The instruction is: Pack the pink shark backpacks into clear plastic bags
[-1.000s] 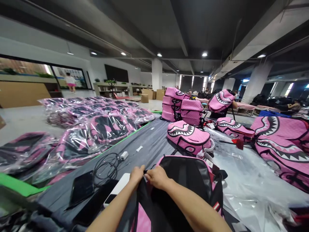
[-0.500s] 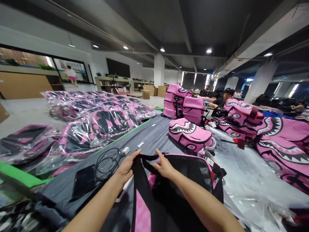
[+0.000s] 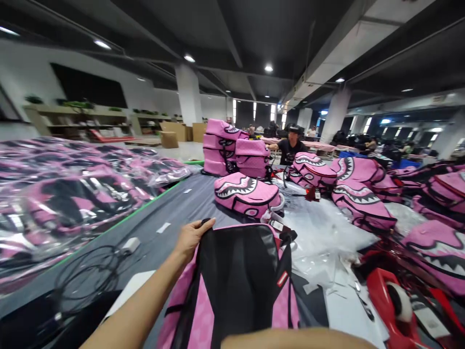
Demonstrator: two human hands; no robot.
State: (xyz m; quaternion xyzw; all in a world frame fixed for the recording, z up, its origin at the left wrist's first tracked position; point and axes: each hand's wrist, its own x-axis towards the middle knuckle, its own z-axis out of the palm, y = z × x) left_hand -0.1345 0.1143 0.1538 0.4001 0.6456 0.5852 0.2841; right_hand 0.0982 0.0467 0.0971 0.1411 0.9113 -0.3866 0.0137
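In the head view, your left hand (image 3: 196,235) is gripping the pink-and-black backpack (image 3: 240,271) at its 11 o'clock top corner; the backpack is sitting directly before you. Your right forearm (image 3: 298,339) is crossing at 6 o'clock, blurred; the right hand is falling outside the frame, so I cannot tell its grip. On the backpack's 3 o'clock side, a red label (image 3: 282,278) is bearing white marks too small to read. At 12 o'clock, 1 shark-mouth bag (image 3: 247,193) is lying just beyond. Near 3 o'clock, a red tape dispenser (image 3: 383,303) is resting beside an illegible white label (image 3: 431,320).
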